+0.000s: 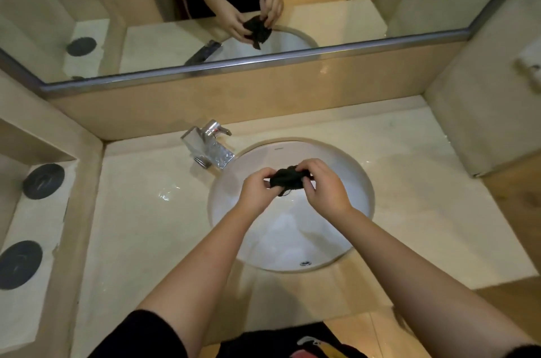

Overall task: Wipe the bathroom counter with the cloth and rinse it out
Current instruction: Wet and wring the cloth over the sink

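Ahead of me the mirror (336, 18) spans the wall, silver trim (263, 60) along its bottom edge. On my left, a lower ledge (32, 220) carries a far black disc (44, 181) and a near black disc (20, 264), apart.

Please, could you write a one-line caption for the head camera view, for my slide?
Both hands, left hand and right hand, hold a bunched black cloth over the white sink, beside the chrome faucet.

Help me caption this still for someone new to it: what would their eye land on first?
First, the left hand and right hand gripping a bunched black cloth between them over the white sink at centre. Next, the shiny faucet at the sink's back left, and the mirror above, which repeats the hands and cloth. Two dark discs lie on the ledge at far left.
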### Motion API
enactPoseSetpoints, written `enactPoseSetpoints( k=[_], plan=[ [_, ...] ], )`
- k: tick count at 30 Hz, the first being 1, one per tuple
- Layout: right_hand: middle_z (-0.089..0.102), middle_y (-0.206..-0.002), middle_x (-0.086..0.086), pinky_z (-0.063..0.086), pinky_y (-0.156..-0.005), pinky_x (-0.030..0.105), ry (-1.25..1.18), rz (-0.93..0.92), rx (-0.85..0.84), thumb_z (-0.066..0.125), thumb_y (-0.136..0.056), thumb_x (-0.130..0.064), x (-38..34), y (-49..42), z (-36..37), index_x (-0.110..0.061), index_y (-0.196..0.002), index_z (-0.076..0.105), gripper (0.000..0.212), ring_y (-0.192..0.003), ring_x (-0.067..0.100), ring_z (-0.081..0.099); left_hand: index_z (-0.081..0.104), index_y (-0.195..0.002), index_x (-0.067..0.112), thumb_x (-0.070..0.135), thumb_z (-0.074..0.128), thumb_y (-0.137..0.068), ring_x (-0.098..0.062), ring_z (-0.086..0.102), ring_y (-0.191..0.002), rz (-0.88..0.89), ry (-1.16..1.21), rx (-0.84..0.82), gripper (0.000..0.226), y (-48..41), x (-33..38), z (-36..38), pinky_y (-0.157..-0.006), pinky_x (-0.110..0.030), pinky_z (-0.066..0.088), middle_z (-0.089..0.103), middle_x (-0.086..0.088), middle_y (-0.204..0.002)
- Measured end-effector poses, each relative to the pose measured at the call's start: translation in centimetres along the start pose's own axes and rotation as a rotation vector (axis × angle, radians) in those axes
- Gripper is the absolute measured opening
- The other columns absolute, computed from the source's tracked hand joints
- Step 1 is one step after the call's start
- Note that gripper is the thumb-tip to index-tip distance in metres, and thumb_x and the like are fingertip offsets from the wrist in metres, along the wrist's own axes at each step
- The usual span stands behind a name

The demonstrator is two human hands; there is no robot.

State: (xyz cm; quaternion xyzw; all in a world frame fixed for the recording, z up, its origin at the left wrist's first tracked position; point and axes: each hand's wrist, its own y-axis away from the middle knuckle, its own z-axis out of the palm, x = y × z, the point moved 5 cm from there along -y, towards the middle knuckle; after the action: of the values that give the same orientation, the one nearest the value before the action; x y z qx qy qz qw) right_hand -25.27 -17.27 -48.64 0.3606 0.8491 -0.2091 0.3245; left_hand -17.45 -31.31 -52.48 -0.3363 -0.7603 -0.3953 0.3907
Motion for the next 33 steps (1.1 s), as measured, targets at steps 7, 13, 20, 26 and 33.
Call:
enactPoseSetpoints(
  k=[7,13,20,26,33],
  plan=[
    [0.058,-0.111,-0.005,0.041,-0.085,0.017,-0.254,0.113,0.088,0.045,-0.093,-0.024,-0.7,0.1,-0.2,-0.013,-0.114,0.055,0.026,-0.101,0.008,0.052,0.060,-0.114,0.013,-0.003,0.062,-0.078,-0.013,0.066,-0.102,-0.072,0.411,-0.205,0.040,0.0,4.0,0.7,-0.090,-0.027,0.051,0.067,-0.005,-0.113],
    [0.058,-0.097,-0.004,0.034,-0.074,0.014,-0.145,0.136,0.084,0.059,-0.085,-0.006,-0.7,-1.0,-0.1,-0.010,-0.101,0.058,0.016,-0.092,0.015,0.054,0.063,-0.119,0.008,0.017,0.051,-0.094,-0.023,0.066,-0.107,-0.213,0.598,-0.206,0.029,0.8,3.6,0.0,-0.093,-0.034,0.053,0.064,-0.010,-0.123],
    [0.059,-0.104,0.001,0.037,-0.081,0.015,-0.059,-0.108,0.047,0.050,-0.078,0.008,-3.7,-0.7,0.7,-0.008,-0.106,0.059,0.033,-0.097,0.013,0.051,0.057,-0.124,0.024,0.041,0.041,-0.100,-0.028,0.059,-0.111,-0.495,0.657,-0.181,0.034,1.2,-0.7,0.0,-0.092,-0.048,0.050,0.059,-0.004,-0.117],
    [0.060,-0.104,0.002,0.040,-0.081,0.020,0.072,-0.172,0.025,0.050,-0.074,0.012,-3.1,-0.4,1.6,-0.006,-0.100,0.062,0.034,-0.099,0.021,0.052,0.065,-0.110,0.007,0.016,0.046,-0.096,-0.031,0.068,-0.100,-0.377,0.774,-0.221,0.025,1.1,0.1,-0.3,-0.085,-0.042,0.055,0.069,-0.011,-0.104],
    [0.058,-0.123,0.001,0.037,-0.093,0.017,0.059,-0.165,0.001,0.062,-0.084,-0.012,-3.5,-0.2,2.1,-0.009,-0.113,0.060,0.030,-0.113,0.017,0.049,0.054,-0.121,0.003,0.012,0.046,-0.099,-0.025,0.068,-0.093,-0.339,0.722,-0.215,0.025,0.5,0.6,-1.3,-0.081,-0.042,0.057,0.066,-0.013,-0.105]
  ],
)
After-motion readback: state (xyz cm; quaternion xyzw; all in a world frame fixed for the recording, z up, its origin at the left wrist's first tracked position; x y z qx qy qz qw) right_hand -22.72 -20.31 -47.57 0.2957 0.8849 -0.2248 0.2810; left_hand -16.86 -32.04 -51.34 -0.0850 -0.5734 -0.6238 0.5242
